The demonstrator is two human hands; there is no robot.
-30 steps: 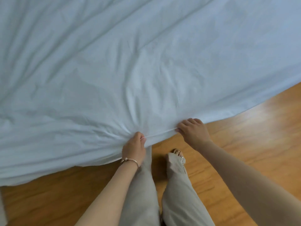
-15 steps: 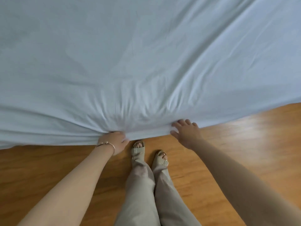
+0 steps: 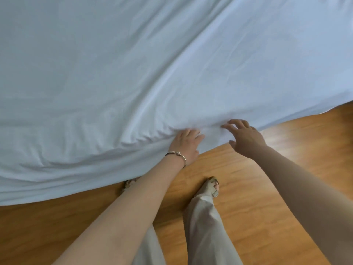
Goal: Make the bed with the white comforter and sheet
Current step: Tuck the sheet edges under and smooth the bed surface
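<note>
**White sheet spread over the bed, its near edge not yet arranged**

The wide white cotton sheet covers almost the whole upper part of the view. It lies over the bed and hangs down at the near side, where its hem ends just above the floor. Most of its surface is flat, but long soft folds run diagonally across it, and small tight wrinkles gather at the near edge, around the left hand.

The left hand, with a thin metal bracelet on the wrist, is closed on a bunch of the cloth at this edge; the fingers are bent into the fabric. The right hand is just beside it, with the fingers spread and loose. It holds nothing; whether the fingertips touch the sheet I cannot tell, because this part is a little blurred.

Below the edge there is a glossy orange-brown wooden floor. The person stands on it in light beige trousers and an open sandal.

In my judgement the task is at an early stage. The sheet is laid out, but it needs smoothing and probably tucking at this side. No comforter is visible, so this step remains to be done.
</note>
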